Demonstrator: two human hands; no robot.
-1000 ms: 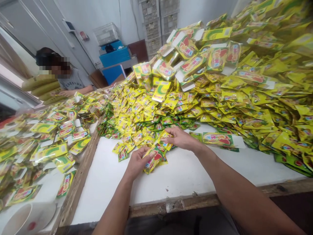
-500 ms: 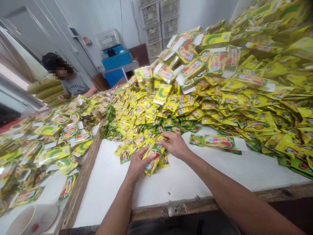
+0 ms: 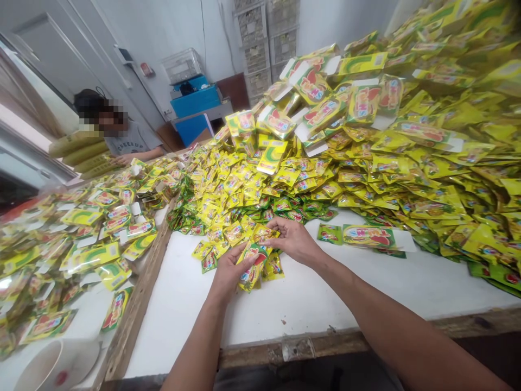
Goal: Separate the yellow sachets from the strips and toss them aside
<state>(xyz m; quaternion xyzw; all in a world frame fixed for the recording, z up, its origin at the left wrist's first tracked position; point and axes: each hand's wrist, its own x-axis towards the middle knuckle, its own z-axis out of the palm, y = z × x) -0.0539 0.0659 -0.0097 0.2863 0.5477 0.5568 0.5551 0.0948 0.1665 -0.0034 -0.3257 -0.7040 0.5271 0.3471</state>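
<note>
My left hand (image 3: 228, 270) is closed around a small yellow and green printed box (image 3: 251, 269), thumb across its front. The box is tilted, its upper end toward my other hand. At that end my right hand (image 3: 296, 242) pinches a yellow sachet (image 3: 264, 233) between thumb and fingers. Whether the sachet is partly inside the box I cannot tell. Several loose sachets (image 3: 215, 250) lie on the white table just beyond and beside my hands. To the right, a flattened-looking printed box (image 3: 368, 237) with a white flap lies next to a green sachet (image 3: 329, 233).
A large heap of yellow sachets (image 3: 366, 190) rises behind and to the right, with boxes (image 3: 321, 111) on top. A wooden divider (image 3: 140, 304) separates filled-looking boxes (image 3: 91, 255) at left. A white bowl (image 3: 61, 364) stands front left. Across the table sits a person (image 3: 130, 141).
My right hand has shifted slightly with its fingers at the sachet; my left still grips the box. The person opposite has moved an arm. The view has shifted slightly.
</note>
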